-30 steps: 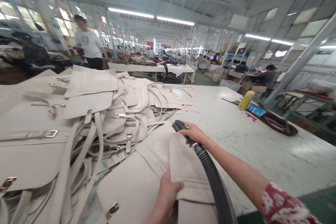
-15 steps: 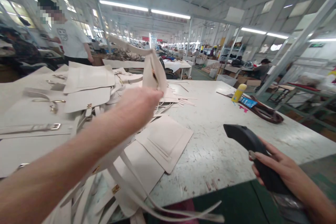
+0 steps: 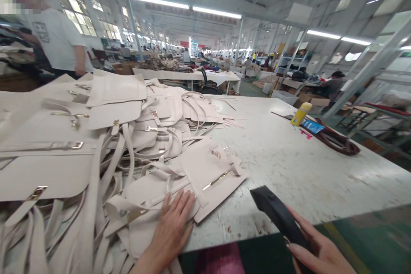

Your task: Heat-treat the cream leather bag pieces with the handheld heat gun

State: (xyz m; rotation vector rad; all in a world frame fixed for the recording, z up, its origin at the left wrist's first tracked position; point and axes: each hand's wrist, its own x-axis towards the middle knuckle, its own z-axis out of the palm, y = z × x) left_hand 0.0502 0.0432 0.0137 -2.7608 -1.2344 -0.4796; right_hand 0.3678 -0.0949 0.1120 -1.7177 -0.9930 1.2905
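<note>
My left hand [image 3: 175,227] lies flat, fingers stretched out, on a beige leather bag piece [image 3: 147,190] with straps at the table's near edge. Just beyond its fingertips is another beige bag piece [image 3: 213,167] with a gold zipper and a small buckle. My right hand [image 3: 316,244] is wrapped round a black handheld tool [image 3: 282,218] with a bent, flat-ended head. That head points up and left over the table edge, apart from the bag pieces; the tool's lower end is hidden by the hand and the frame edge.
Beige bag parts [image 3: 117,90] with straps and gold buckles are heaped over the left of the white table [image 3: 266,150]. A yellow bottle [image 3: 301,114], a blue packet [image 3: 313,126] and a coil of brown strips [image 3: 340,143] lie far right. A person [image 3: 58,38] stands beyond the heap.
My left hand has come down from holding up a beige bag piece and now rests on the pile, letting go. A zippered piece now shows on top. The black tool has moved left and down.
</note>
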